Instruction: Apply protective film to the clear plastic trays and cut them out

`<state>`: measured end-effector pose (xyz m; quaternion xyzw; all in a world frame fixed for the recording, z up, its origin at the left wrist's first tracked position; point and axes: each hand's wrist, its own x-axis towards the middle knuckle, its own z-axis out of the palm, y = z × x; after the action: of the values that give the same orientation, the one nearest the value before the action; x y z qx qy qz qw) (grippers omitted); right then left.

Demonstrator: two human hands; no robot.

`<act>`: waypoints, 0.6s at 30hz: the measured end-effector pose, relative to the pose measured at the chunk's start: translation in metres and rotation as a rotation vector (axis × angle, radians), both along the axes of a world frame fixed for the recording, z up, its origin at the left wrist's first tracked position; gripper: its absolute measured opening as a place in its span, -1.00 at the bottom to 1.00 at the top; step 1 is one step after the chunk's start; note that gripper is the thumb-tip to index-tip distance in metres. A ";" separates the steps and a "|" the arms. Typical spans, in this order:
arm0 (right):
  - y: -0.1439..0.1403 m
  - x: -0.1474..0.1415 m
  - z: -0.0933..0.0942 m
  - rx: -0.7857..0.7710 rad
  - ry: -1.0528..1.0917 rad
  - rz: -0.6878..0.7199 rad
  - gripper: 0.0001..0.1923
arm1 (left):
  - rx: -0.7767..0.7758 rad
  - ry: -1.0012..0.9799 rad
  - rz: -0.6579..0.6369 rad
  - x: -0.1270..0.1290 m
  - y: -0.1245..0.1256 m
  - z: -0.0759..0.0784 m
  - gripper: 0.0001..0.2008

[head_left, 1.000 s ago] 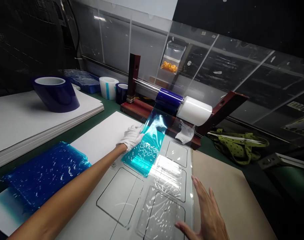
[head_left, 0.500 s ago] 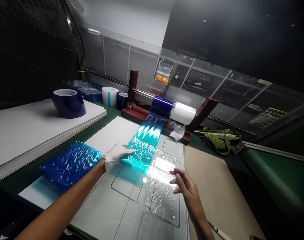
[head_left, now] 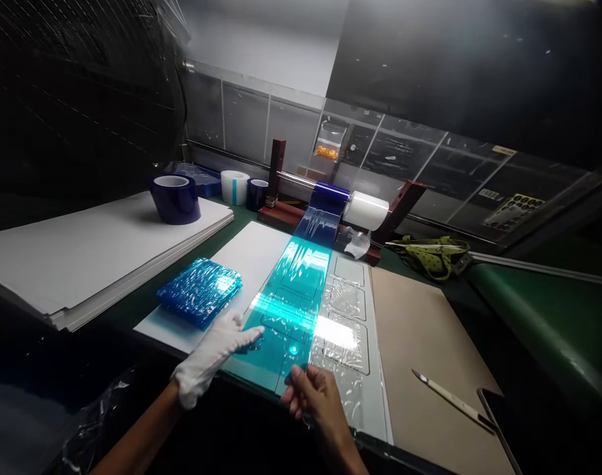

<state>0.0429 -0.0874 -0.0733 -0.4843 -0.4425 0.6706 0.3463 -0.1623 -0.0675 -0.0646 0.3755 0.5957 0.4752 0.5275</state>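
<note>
A strip of translucent blue protective film (head_left: 301, 284) runs from its dark blue roll (head_left: 331, 194) toward me, over a white sheet with black-outlined rounded shapes. My left hand (head_left: 219, 346), in a white glove, grips the film's near left edge, thumb side on top; the other fingertips are partly hidden. Bare, my right hand (head_left: 313, 392) pinches the near right corner with thumb and fingers. Clear film (head_left: 348, 303) covers the outlined shapes to the right. Left of the strip lies a stack of crinkled blue film pieces (head_left: 199, 287).
A wooden stand (head_left: 402, 204) carries the blue roll and a white roll (head_left: 365, 210). A large blue roll (head_left: 176, 201) sits on stacked white sheets (head_left: 83, 244) at left. A scalpel (head_left: 452, 399) lies on brown board (head_left: 410, 323), beside a dark phone-like object (head_left: 499, 422).
The blue film has been drawn farther off its roll toward me and lies smoother. My right hand has moved left and closed on its corner; my left hand has come nearer.
</note>
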 end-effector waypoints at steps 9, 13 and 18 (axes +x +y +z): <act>-0.078 -0.007 -0.056 -0.132 0.026 -0.001 -0.38 | -0.097 0.027 0.150 0.001 -0.087 -0.056 -0.42; -0.077 -0.013 -0.057 -0.165 0.005 -0.065 -0.34 | -0.133 0.044 0.208 0.007 -0.093 -0.062 -0.41; -0.071 -0.016 -0.058 -0.188 -0.015 -0.078 -0.32 | -0.181 0.043 0.220 0.015 -0.093 -0.054 -0.42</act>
<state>0.0269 -0.1581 -0.1315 -0.5368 -0.3609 0.6914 0.3219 -0.1476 -0.1608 -0.1182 0.2691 0.6848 0.4663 0.4911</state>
